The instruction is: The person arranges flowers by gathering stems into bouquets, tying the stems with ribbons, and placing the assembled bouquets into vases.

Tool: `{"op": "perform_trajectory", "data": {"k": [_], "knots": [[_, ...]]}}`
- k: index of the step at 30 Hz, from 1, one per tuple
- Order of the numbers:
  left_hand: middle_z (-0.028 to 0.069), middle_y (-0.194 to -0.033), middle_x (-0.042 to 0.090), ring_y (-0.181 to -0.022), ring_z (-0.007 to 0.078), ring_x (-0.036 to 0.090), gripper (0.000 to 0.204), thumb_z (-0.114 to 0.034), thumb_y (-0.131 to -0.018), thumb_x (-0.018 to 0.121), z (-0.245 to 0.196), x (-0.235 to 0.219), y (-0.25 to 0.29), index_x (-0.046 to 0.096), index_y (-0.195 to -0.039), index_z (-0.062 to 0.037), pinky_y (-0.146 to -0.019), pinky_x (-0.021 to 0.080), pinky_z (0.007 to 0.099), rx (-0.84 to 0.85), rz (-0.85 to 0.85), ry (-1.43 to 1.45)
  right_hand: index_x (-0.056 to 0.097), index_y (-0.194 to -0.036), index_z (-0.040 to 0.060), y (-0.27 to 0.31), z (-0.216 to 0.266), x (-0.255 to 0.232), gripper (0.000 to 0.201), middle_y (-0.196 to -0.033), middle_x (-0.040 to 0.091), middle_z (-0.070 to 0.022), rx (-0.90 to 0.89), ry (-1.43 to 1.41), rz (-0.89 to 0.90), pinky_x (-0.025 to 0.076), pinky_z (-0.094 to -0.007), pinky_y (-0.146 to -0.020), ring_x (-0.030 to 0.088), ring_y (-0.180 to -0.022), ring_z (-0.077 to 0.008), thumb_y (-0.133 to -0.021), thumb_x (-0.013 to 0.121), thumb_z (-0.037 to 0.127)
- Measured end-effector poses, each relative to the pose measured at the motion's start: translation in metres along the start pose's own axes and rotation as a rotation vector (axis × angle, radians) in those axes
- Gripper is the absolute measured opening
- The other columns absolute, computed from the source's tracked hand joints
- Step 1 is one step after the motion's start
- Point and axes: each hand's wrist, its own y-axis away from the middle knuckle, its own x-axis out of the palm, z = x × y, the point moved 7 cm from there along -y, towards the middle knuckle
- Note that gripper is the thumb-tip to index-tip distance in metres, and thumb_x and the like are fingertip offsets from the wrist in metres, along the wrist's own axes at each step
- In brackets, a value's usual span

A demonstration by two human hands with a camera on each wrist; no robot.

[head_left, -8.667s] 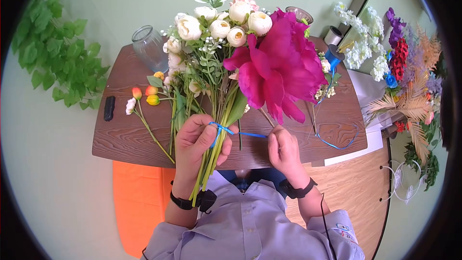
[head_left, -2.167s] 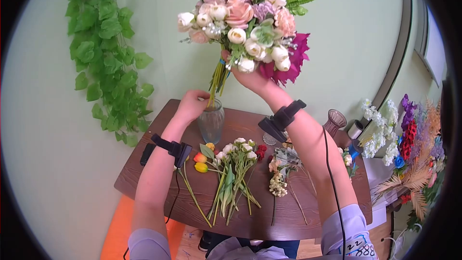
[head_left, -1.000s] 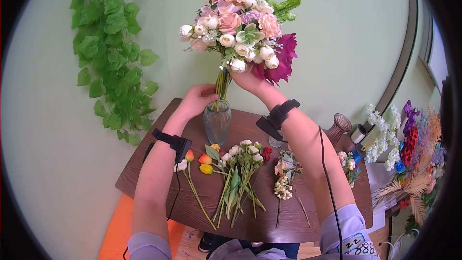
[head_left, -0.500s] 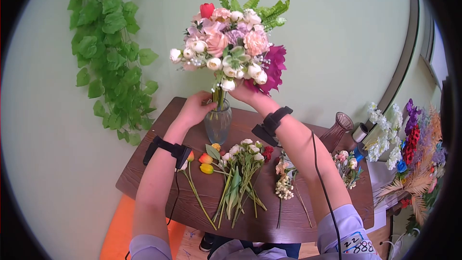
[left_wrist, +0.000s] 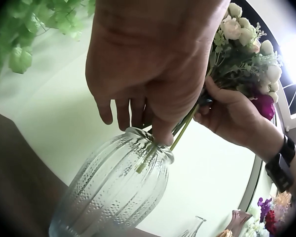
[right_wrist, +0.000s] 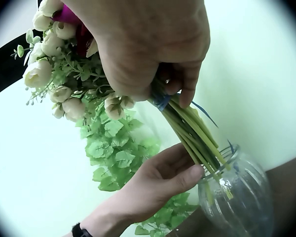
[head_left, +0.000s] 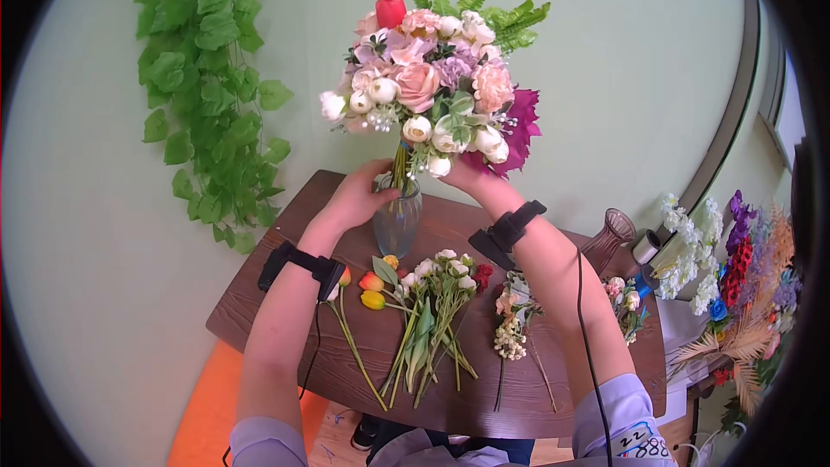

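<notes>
In the head view my right hand (head_left: 471,175) is up under the bouquet (head_left: 424,86), partly hidden by its blooms. The right wrist view shows that hand (right_wrist: 155,59) gripping the bundled stems (right_wrist: 192,131) at their blue ribbon (right_wrist: 163,102). Pink, white and lilac blooms, a red tulip and fern leaves top the bouquet, a large magenta flower at its right. The stem ends are inside the mouth of a clear ribbed glass vase (head_left: 398,223). My left hand (head_left: 356,195) is at the vase rim, fingers loosely extended and thumb beside the stems (left_wrist: 184,129).
On the dark wooden table (head_left: 285,294) lie white flowers (head_left: 428,281), tulips (head_left: 372,298) and cream berry sprigs (head_left: 510,342). A pinkish glass vase (head_left: 609,238) and ribbon spools stand at the right. Green vines (head_left: 207,78) hang on the wall; more flowers (head_left: 735,268) are far right.
Earlier, my hands were working blue ribbon round the stems low over the table. Since then the bouquet was raised over the vase and lowered, its stem ends going into the mouth.
</notes>
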Motion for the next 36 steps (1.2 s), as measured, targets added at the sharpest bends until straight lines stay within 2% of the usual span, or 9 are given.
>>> {"op": "perform_trajectory", "data": {"k": [8, 12, 14, 16, 18, 20, 26, 27, 36], "knots": [[0.0155, -0.122, 0.066, -0.110, 0.0281, 0.063, 0.047, -0.010, -0.085, 0.073, 0.008, 0.008, 0.000, 0.059, -0.130, -0.0031, -0.091, 0.049, 0.0370, 0.032, -0.017, 0.055, 0.060, -0.128, 0.0146, 0.006, -0.047, 0.037, 0.033, -0.134, 0.060, -0.0073, 0.011, 0.169, -0.008, 0.042, -0.0383, -0.107, 0.055, -0.124, -0.0235, -0.100, 0.051, 0.030], [0.0146, -0.122, 0.066, -0.112, 0.0249, 0.062, 0.043, -0.010, -0.085, 0.073, 0.050, 0.018, -0.001, 0.061, -0.126, -0.0042, -0.095, 0.048, 0.0377, -0.145, 0.054, 0.106, 0.061, -0.127, 0.0148, 0.024, 0.021, 0.009, 0.031, -0.134, 0.060, -0.0069, 0.113, 0.057, 0.137, 0.039, -0.0384, -0.112, 0.054, -0.126, -0.0239, -0.100, 0.052, 0.028], [0.0113, -0.136, 0.058, -0.127, 0.0237, 0.053, 0.042, -0.007, -0.093, 0.063, 0.016, 0.014, 0.011, 0.056, -0.134, -0.0051, -0.109, 0.040, 0.0391, 0.053, 0.085, 0.056, 0.053, -0.138, 0.0164, 0.039, -0.012, 0.042, 0.042, -0.143, 0.053, -0.0086, -0.015, 0.108, -0.011, 0.032, -0.0410, -0.117, 0.047, -0.134, -0.0276, -0.098, 0.055, 0.028], [0.0112, -0.138, 0.057, -0.128, 0.0250, 0.052, 0.042, -0.010, -0.094, 0.062, 0.047, 0.023, 0.018, 0.054, -0.136, -0.0059, -0.111, 0.038, 0.0385, 0.245, 0.161, -0.166, 0.049, -0.143, 0.0167, 0.049, -0.046, 0.079, 0.050, -0.147, 0.048, -0.0092, 0.189, -0.940, -0.053, 0.029, -0.0418, -0.119, 0.043, -0.137, -0.0290, -0.096, 0.059, 0.029], [0.0112, -0.143, 0.054, -0.129, 0.0246, 0.051, 0.050, -0.014, -0.094, 0.064, 0.063, 0.024, 0.024, 0.050, -0.141, -0.0063, -0.111, 0.039, 0.0386, 0.065, 0.101, -0.065, 0.047, -0.145, 0.0168, 0.052, -0.039, 0.087, 0.055, -0.150, 0.046, -0.0089, 0.212, -0.843, -0.020, 0.028, -0.0424, -0.120, 0.041, -0.139, -0.0294, -0.094, 0.062, 0.031], [0.0108, -0.144, 0.053, -0.129, 0.0246, 0.051, 0.050, -0.014, -0.094, 0.065, 0.056, 0.028, 0.026, 0.050, -0.142, -0.0064, -0.110, 0.040, 0.0388, 0.007, 0.097, 0.002, 0.046, -0.145, 0.0165, 0.067, -0.029, 0.083, 0.054, -0.150, 0.045, -0.0092, 0.240, -0.033, 0.121, 0.028, -0.0429, -0.120, 0.040, -0.140, -0.0293, -0.095, 0.059, 0.031], [0.0111, -0.142, 0.054, -0.128, 0.0234, 0.052, 0.053, -0.014, -0.092, 0.070, 0.058, 0.040, 0.032, 0.051, -0.140, -0.0058, -0.109, 0.041, 0.0381, -0.058, 0.081, 0.322, 0.047, -0.144, 0.0157, 0.091, -0.041, 0.107, 0.051, -0.146, 0.050, -0.0103, 0.330, -0.121, 0.184, 0.033, -0.0417, -0.117, 0.046, -0.136, -0.0287, -0.097, 0.057, 0.034], [0.0116, -0.141, 0.055, -0.127, 0.0234, 0.053, 0.056, -0.016, -0.089, 0.073, 0.059, 0.042, 0.031, 0.051, -0.140, -0.0057, -0.108, 0.041, 0.0381, 0.139, 0.043, 0.180, 0.048, -0.143, 0.0152, 0.093, -0.032, 0.101, 0.051, -0.145, 0.051, -0.0105, 0.286, -0.151, 0.148, 0.034, -0.0420, -0.117, 0.047, -0.135, -0.0289, -0.098, 0.057, 0.036], [0.0103, -0.132, 0.060, -0.122, 0.0243, 0.057, 0.057, -0.022, -0.084, 0.080, 0.069, 0.052, 0.030, 0.056, -0.133, -0.0076, -0.104, 0.045, 0.0392, 0.168, -0.007, -0.074, 0.052, -0.139, 0.0098, 0.124, -0.008, 0.080, 0.051, -0.140, 0.054, -0.0137, 0.290, -0.319, 0.026, 0.037, -0.0440, -0.112, 0.051, -0.130, -0.0331, -0.093, 0.064, 0.028]]}}
